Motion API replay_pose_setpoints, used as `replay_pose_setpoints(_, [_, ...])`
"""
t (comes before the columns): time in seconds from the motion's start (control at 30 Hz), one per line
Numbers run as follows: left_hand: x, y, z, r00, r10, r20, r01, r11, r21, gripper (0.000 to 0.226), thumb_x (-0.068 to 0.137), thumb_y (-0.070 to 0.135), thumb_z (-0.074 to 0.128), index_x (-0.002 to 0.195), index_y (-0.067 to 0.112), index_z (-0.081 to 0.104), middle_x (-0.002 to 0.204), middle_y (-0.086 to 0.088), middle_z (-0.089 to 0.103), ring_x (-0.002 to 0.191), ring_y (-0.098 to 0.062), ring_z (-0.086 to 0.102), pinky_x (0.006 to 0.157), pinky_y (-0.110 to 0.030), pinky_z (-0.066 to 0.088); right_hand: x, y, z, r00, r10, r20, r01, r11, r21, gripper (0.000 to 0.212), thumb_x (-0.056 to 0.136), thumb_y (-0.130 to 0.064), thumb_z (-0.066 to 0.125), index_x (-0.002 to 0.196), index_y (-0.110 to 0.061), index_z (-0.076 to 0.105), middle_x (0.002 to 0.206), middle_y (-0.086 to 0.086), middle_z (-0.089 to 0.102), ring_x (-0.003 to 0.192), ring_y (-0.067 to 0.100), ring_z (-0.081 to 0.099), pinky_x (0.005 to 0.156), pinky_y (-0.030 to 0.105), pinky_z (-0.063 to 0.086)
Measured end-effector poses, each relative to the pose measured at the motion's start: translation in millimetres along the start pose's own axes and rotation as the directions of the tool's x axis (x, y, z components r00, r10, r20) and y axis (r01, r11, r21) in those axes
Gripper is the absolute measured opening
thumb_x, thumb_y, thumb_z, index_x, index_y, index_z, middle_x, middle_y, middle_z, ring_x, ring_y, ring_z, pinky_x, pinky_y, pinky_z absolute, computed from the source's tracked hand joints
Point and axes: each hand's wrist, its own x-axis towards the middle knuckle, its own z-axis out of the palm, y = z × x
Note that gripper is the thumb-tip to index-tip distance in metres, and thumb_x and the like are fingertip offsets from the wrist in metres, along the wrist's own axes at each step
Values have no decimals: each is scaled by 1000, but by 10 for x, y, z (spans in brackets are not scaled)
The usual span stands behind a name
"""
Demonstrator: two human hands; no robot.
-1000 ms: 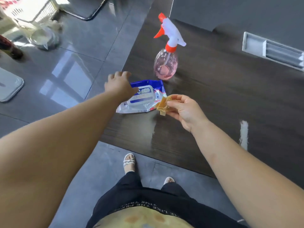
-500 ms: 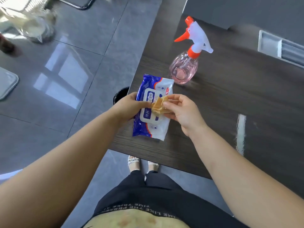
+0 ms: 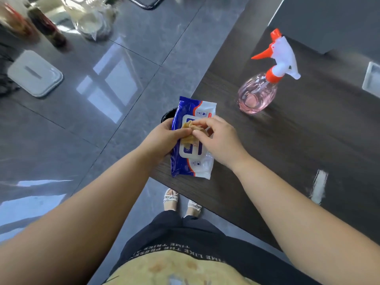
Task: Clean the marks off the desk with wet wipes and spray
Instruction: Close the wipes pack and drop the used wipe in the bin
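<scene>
A blue and white pack of wet wipes [image 3: 193, 165] is held at the near left corner of the dark wooden desk [image 3: 287, 151]. My left hand [image 3: 164, 140] grips its left side, thumb across the lid. My right hand [image 3: 220, 138] pinches a crumpled, yellow-brown stained wipe [image 3: 188, 131] right over the pack's lid; whether the lid is open is hidden by the fingers. A pink spray bottle [image 3: 257, 93] with a white and orange trigger head stands upright on the desk behind the pack. A white streak [image 3: 318, 186] lies on the desk to the right.
The desk's left edge runs diagonally past a glossy grey tiled floor. A white flat lid [image 3: 35, 73], a dark bottle [image 3: 47, 27] and a clear container [image 3: 90, 19] sit on the floor at the upper left. A recessed cable slot [image 3: 372, 79] lies at the desk's right. My sandalled feet [image 3: 181, 200] are below the edge.
My left hand took hold of the pack, lifted it and turned it lengthwise. My right hand brought the stained wipe over the pack's lid, and both hands now meet there.
</scene>
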Motion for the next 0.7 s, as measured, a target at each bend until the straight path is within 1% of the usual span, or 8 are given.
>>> replay_pose_setpoints(0.07, [-10,21,-79,996,-6,-90,2,999,-43,19,84,23,66,99,26,56,96,0,70,85,-19,70,76,-39,57,70,24,-20,999,-11,36,11,1000,-5,30,92,-29,58,121,-22,59,112,-5,55,96,7,52,75,16,46])
replay_pose_setpoints(0.2, [91,120,-462,939,-27,-342,-45,979,-201,13,85,16,63,96,20,58,90,-2,67,81,-20,67,71,-35,57,420,119,-45,998,-41,54,49,987,-155,30,90,-28,59,120,-22,60,121,-1,52,111,20,50,95,32,41])
replay_pose_setpoints(0.27, [222,166,-723,882,-59,-467,-48,976,-213,9,84,14,63,89,19,57,85,0,65,76,-18,65,66,-32,55,654,125,-11,996,-33,84,51,972,-231,31,91,-27,57,121,-22,60,126,1,50,117,23,45,98,29,34])
replay_pose_setpoints(0.37, [553,135,-1070,836,-105,-539,30,989,-146,8,84,13,60,85,19,55,86,-1,63,70,-15,61,62,-29,52,1014,76,92,995,-26,94,55,944,-326,31,92,-27,54,122,-22,58,128,2,48,122,23,38,100,32,32])
replay_pose_setpoints(0.47, [1006,-12,-1267,826,-175,-535,192,981,-24,10,80,13,64,87,15,57,97,-11,66,69,-21,61,66,-31,52,1288,101,178,1000,-9,23,17,922,-388,29,92,-23,52,121,-20,60,124,1,48,119,23,37,94,32,35])
replay_pose_setpoints(0.57, [1511,-134,-1298,873,-235,-427,339,923,183,20,72,17,73,85,14,58,93,-11,67,71,-24,62,72,-34,54,1433,183,291,990,-22,-136,-36,912,-408,27,89,-18,55,115,-18,63,117,3,52,110,24,42,85,35,44])
replay_pose_setpoints(0.63, [1813,-138,-1200,904,-249,-348,365,873,324,32,72,25,74,96,12,58,94,-10,67,82,-27,65,79,-38,55,1495,240,369,966,-81,-248,-28,913,-407,25,84,-14,59,108,-13,66,110,6,56,99,28,48,77,35,46])
replay_pose_setpoints(0.7, [2071,-105,-1048,928,-231,-293,337,854,396,37,79,32,68,104,9,54,94,-9,65,84,-27,64,75,-36,54,1523,308,435,933,-146,-328,-9,903,-429,27,79,-13,60,104,-9,67,105,9,60,89,30,52,78,32,42])
